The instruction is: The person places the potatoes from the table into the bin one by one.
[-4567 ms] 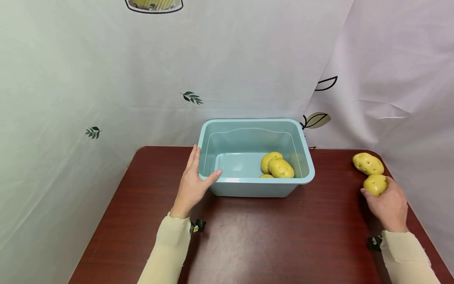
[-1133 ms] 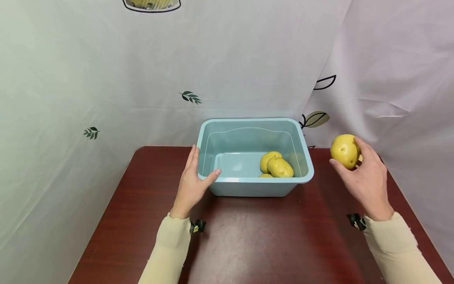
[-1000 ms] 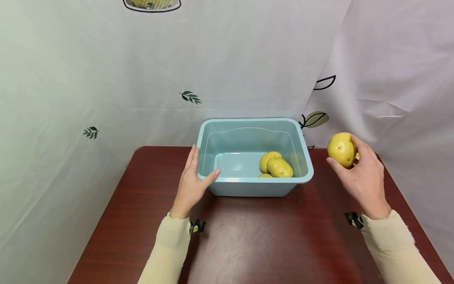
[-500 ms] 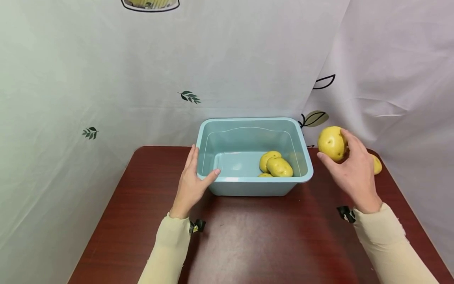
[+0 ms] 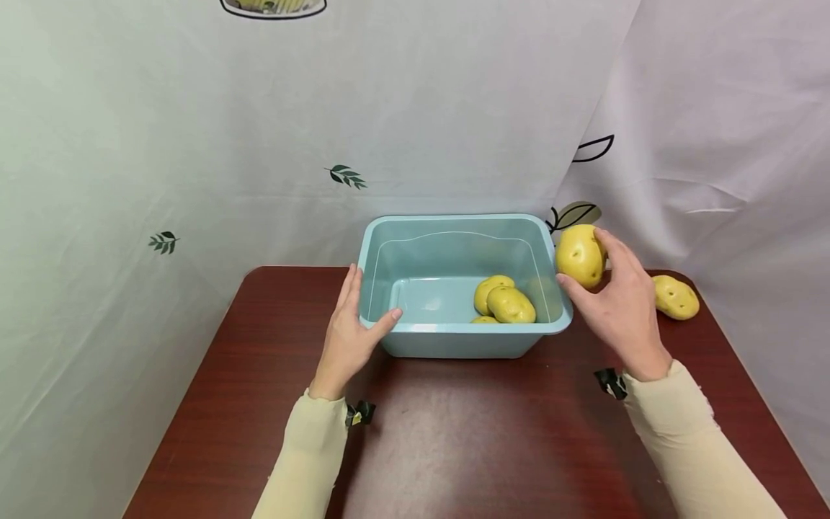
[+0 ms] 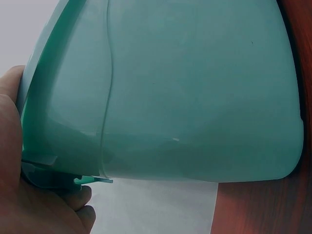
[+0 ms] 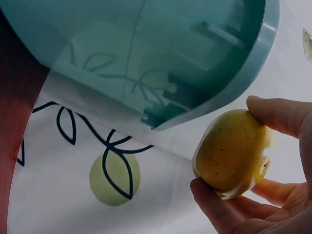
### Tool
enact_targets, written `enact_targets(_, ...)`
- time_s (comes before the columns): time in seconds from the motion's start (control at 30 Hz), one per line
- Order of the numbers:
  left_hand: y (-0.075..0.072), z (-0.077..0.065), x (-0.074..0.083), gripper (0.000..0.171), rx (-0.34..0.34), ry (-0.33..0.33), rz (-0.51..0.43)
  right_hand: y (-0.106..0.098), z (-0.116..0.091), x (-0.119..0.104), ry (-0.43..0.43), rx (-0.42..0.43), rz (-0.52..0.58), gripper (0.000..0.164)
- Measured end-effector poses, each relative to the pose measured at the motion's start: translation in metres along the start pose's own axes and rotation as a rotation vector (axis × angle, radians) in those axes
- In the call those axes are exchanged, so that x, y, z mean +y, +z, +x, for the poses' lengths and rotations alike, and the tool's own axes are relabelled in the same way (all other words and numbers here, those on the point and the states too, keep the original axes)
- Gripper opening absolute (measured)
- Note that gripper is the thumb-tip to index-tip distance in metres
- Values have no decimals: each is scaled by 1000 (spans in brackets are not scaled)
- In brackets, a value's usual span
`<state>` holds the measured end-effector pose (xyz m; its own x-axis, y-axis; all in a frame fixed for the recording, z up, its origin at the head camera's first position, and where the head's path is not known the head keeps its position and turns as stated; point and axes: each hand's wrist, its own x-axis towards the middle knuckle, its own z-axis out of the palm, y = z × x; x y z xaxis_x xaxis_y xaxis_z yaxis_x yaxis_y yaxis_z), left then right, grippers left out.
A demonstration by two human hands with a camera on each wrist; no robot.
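In the head view a pale blue plastic bin (image 5: 447, 342) stands on the table. My left hand (image 5: 346, 335) holds its near left corner, the thumb over the front rim and the fingers along the left side. The left wrist view shows that hand at the rim beside the bin's outer wall (image 6: 195, 97). My right hand (image 5: 619, 306) grips a yellow potato (image 5: 579, 256) between thumb and fingers, raised just beside the bin's right rim. Three potatoes (image 5: 512, 305) lie inside at the right, one mostly hidden by the front wall. From the right wrist, the held potato (image 7: 231, 151) appears close to the rim.
Another potato (image 5: 676, 297) lies at the back right corner of the dark red table (image 5: 454, 447). A pale cloth (image 5: 454, 108) printed with leaves hangs behind the table and along both sides.
The right hand has picked up one of the two potatoes at the right, lifted it and carried it left to the bin's right rim. My left hand has stayed in place.
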<state>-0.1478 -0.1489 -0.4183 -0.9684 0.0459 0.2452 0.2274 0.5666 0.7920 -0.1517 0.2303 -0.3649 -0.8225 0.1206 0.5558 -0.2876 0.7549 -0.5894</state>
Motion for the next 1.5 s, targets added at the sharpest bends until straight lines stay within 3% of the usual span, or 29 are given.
enact_targets(0.4, 0, 0, 0, 100, 4, -5, -2, 11, 8, -11, -43, -45, -4, 77)
enact_targets(1.1, 1, 1, 0, 100, 10, -5, 11, 31, 22, -8, -84, -147, 34, 76)
enact_targets(1.5, 1, 1, 0, 100, 14, -3, 11, 41, 33, -7, -57, -235, 11, 77)
